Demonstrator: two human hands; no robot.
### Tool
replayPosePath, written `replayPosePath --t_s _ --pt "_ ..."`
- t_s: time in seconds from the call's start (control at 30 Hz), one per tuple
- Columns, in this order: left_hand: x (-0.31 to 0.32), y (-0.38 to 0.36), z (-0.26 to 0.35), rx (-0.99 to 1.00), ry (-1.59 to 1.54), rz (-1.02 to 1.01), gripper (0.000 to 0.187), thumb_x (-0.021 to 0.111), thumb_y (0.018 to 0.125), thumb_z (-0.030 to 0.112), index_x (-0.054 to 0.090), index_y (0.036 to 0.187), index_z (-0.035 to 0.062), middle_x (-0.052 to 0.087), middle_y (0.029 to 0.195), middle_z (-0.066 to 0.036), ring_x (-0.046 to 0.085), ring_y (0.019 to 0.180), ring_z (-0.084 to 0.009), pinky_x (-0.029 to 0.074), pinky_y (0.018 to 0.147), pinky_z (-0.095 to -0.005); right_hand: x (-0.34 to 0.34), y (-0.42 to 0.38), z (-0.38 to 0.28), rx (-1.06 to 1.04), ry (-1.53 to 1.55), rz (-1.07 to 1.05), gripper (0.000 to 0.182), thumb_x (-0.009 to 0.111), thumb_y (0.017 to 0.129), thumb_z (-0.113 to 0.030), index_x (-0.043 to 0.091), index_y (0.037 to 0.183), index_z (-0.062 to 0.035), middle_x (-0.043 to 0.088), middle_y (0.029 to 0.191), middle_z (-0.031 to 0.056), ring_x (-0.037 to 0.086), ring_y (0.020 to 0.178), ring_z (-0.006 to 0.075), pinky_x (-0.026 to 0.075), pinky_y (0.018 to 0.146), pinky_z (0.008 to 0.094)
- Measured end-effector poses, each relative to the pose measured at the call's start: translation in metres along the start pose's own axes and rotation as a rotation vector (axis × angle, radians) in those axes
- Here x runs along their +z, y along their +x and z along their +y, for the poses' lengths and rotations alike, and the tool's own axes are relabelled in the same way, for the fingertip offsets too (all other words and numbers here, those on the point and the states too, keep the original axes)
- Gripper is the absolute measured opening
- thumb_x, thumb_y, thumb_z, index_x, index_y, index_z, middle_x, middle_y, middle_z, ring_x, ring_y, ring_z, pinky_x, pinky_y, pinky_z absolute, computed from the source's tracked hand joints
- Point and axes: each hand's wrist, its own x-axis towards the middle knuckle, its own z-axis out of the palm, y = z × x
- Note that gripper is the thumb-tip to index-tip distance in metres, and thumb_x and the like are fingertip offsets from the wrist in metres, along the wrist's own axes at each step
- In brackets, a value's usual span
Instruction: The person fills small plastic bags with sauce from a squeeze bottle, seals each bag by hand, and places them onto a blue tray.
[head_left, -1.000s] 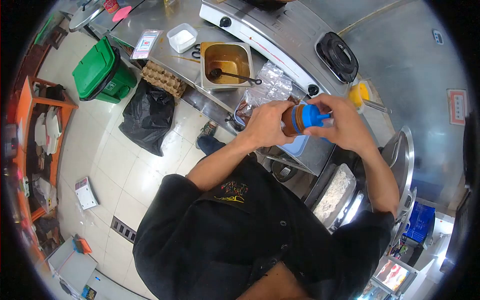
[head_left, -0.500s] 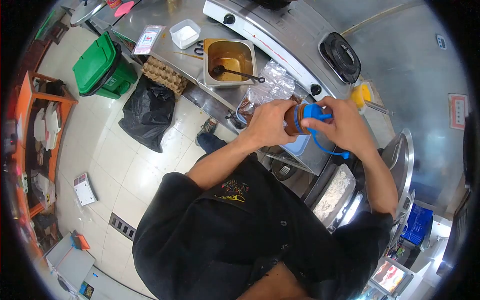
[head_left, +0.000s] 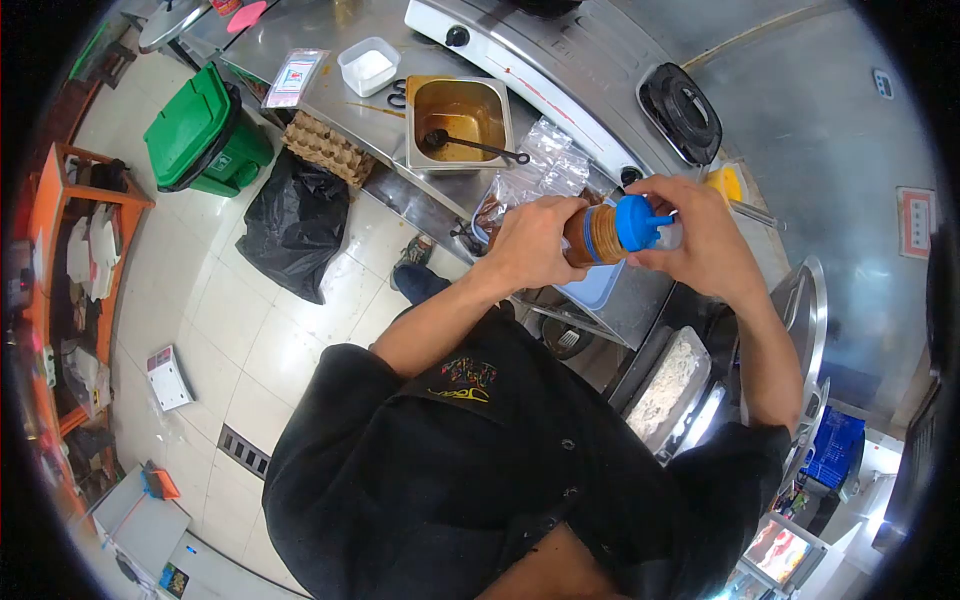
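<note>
A squeeze bottle of brown sauce (head_left: 597,236) with a blue cap (head_left: 634,222) lies sideways above the counter. My left hand (head_left: 535,240) is wrapped around the bottle's body. At the cap end, my right hand (head_left: 705,240) has its fingers curled around the spout, with a small pale translucent piece between them that I cannot make out. Behind my hands are clear plastic bags (head_left: 550,165), some with brown contents, over a pale blue tray (head_left: 598,288). A metal pan (head_left: 412,130) with brown residue and a black ladle (head_left: 470,146) stands beyond them.
A white container (head_left: 370,66) and black scissors (head_left: 397,95) sit beside the pan. The white-fronted stove (head_left: 530,85) runs behind. A tray of white powder (head_left: 668,390) is at the right. On the floor are a green bin (head_left: 195,130) and a black bag (head_left: 293,225).
My right hand's fingers have moved from the cap's side to around the spout. The cap now faces more toward me, and the hanging blue strap no longer shows.
</note>
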Motion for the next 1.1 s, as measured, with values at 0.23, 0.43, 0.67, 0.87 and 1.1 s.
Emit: replayPosePath --t_s 0.23,0.43,0.67,0.87,1.1 --pt "0.0 0.003 0.004 0.025 -0.027 0.032 0.068 0.088 0.054 0.025 0.064 0.113 0.0019 0.069 0.102 -0.018 0.068 0.094 -0.0379 0.054 0.085 -0.0431 0.01 -0.001 0.0 0.079 -0.012 -0.049 0.062 0.092 0.062 -0.017 0.064 0.116 -0.0037 0.067 0.098 0.0146 0.066 0.09 0.0257 0.054 0.08 0.036" --pt "0.004 0.003 0.002 0.011 -0.004 0.015 0.066 0.087 0.054 0.023 0.064 0.113 0.0025 0.069 0.102 -0.018 0.068 0.093 -0.0382 0.054 0.085 -0.0435 0.009 -0.002 -0.006 0.098 -0.114 -0.058 0.063 0.091 0.065 -0.032 0.064 0.113 -0.0019 0.066 0.092 0.0152 0.068 0.087 0.0264 0.055 0.078 0.0353" --pt "0.01 0.001 0.0 -0.009 0.031 0.014 0.065 0.086 0.054 0.022 0.065 0.112 0.0022 0.069 0.102 -0.019 0.068 0.095 -0.0375 0.054 0.086 -0.0439 0.014 0.002 0.001 0.249 -0.007 -0.122 0.066 0.09 0.066 -0.042 0.065 0.105 0.0044 0.066 0.086 0.0194 0.069 0.074 0.0293 0.055 0.071 0.0387" --pt "0.012 0.0 0.005 -0.072 0.01 0.011 0.067 0.087 0.054 0.021 0.064 0.114 0.0009 0.069 0.103 -0.019 0.067 0.096 -0.0373 0.054 0.087 -0.0437 0.027 0.01 0.005 0.456 -0.198 -0.141 0.06 0.078 0.077 -0.05 0.066 0.093 0.0066 0.065 0.063 0.0151 0.067 0.067 0.0327 0.054 0.067 0.0424" --pt "0.013 0.004 0.001 -0.017 -0.057 0.065 0.067 0.088 0.054 0.023 0.064 0.113 0.0005 0.07 0.098 -0.018 0.068 0.09 -0.0364 0.055 0.083 -0.0417 0.001 0.012 0.035 0.426 0.264 -0.291 0.058 0.076 0.082 -0.05 0.066 0.084 0.0076 0.064 0.06 0.0119 0.066 0.061 0.028 0.055 0.065 0.0385"
